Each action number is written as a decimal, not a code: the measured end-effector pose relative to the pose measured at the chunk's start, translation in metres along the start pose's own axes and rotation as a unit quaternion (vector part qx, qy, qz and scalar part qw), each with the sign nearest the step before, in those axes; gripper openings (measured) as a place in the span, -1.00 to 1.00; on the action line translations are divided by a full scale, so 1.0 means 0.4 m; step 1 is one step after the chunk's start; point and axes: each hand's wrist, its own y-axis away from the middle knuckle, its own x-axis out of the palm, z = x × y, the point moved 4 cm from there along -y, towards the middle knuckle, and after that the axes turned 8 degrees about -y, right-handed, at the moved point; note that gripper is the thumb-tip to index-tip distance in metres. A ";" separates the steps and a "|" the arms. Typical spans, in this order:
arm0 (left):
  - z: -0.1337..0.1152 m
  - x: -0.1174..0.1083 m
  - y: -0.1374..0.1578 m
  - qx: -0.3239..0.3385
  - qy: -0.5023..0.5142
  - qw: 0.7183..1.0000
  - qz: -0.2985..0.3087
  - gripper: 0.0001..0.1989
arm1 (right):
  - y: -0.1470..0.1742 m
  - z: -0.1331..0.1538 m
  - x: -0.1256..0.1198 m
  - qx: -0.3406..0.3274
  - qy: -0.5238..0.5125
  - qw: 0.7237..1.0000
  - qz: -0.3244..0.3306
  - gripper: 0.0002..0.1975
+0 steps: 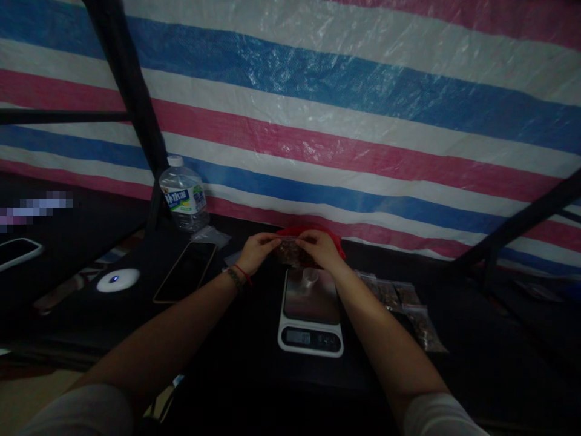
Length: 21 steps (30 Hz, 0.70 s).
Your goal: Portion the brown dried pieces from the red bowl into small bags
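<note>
Comprising one small clear plastic bag with brown contents point(288, 251), held up just beyond the far edge of a white kitchen scale with a metal platform point(311, 346), on a black-covered counter point(481, 345). Left hand point(255, 253): thumb and fingers pinching the bag's top edge at one corner. Right hand point(323, 249): pinching the same edge at the other corner, its forearm passing over the scale's right side. Behind the hands, one bright red pliable bag or cloth point(339, 242), mostly covered; its contents cannot be told. On the platform, one small clear round cup point(310, 277), apparently without contents; the display reading is too dim to make out. Apparently done: a group of small clear filled bags point(425, 330), at least four, lying flat to the right of the scale, the nearest set a little apart. In progress: the held bag, filled in part at least, its top seemingly at the closing stage, though whether it is sealed cannot be told. Apparently left: setting this bag with the others. Loose clear plastic film point(211, 236) lies to the left, possibly unused bags; any further count remains unknown.
</note>
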 end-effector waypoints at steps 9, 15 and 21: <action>0.014 0.002 0.000 -0.030 0.069 0.997 0.005 -0.56 | -0.003 -0.011 -0.004 0.006 -0.010 1.000 -0.002 -0.82; 0.011 -0.004 0.001 -0.025 0.073 0.997 0.000 -0.58 | -0.001 -0.011 0.001 -0.001 -0.010 1.000 0.004 -0.86; 0.013 -0.008 -0.002 0.002 0.043 0.999 -0.016 -0.55 | -0.004 -0.019 -0.001 -0.006 0.018 1.000 0.002 -0.85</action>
